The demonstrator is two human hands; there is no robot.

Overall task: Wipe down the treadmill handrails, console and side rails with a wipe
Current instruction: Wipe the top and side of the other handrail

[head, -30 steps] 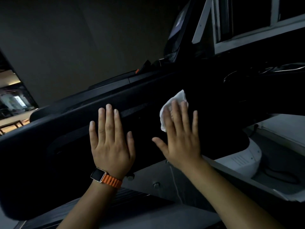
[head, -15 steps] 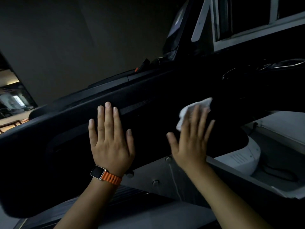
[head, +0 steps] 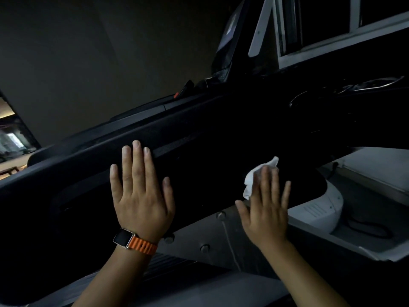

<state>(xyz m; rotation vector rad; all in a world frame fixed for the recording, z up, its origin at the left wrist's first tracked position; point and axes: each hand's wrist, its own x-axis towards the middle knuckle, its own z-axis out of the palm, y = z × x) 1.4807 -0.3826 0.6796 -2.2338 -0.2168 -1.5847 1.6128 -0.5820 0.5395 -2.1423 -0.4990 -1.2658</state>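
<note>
Dim indoor exercise room, likely a gym. A treadmill [head: 88,196] fills the near ground. Its broad black console [head: 243,129] runs left to right, with a tilted display screen [head: 228,34] rising behind and a small orange safety clip [head: 176,95] by its base. Below is a grey metal frame [head: 194,238] with bolt heads [head: 204,248]. To the right sits a white motor cover [head: 318,209] with a black cable [head: 367,229] looped just beside it. Far side: a plain dark wall [head: 88,52] on the left, a white-framed window [head: 332,47] on the right. At the far left edge is an opening [head: 11,134] onto a lit space, its furniture too small to make out.
</note>
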